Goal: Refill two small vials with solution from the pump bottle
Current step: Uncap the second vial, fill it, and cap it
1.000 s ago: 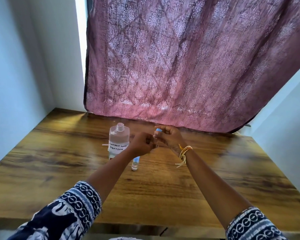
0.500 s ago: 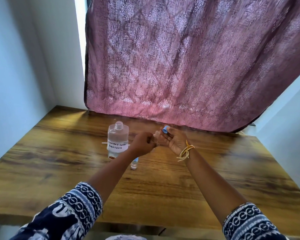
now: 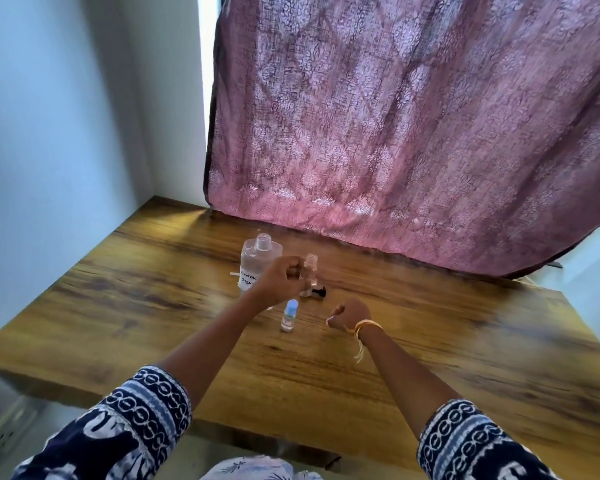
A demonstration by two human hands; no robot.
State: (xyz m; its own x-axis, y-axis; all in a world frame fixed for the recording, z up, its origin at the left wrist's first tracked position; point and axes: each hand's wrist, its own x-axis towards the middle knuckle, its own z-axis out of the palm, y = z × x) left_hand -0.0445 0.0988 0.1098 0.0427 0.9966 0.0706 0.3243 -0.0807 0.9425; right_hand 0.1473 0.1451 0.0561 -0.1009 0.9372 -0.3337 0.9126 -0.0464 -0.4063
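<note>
soft daylight glowing through curtain (image 3: 413, 133), wide-angle bending at edges, slight motion blur

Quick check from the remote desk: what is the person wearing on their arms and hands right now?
Both forearms are bare below wide sleeves of dark navy fabric, printed with white and pale blue bands of chain-like ovals: left sleeve, right sleeve. Yellow-orange threads are tied round the right wrist, loose ends hanging. The left hand and right hand are ungloved; no rings visible.
</note>
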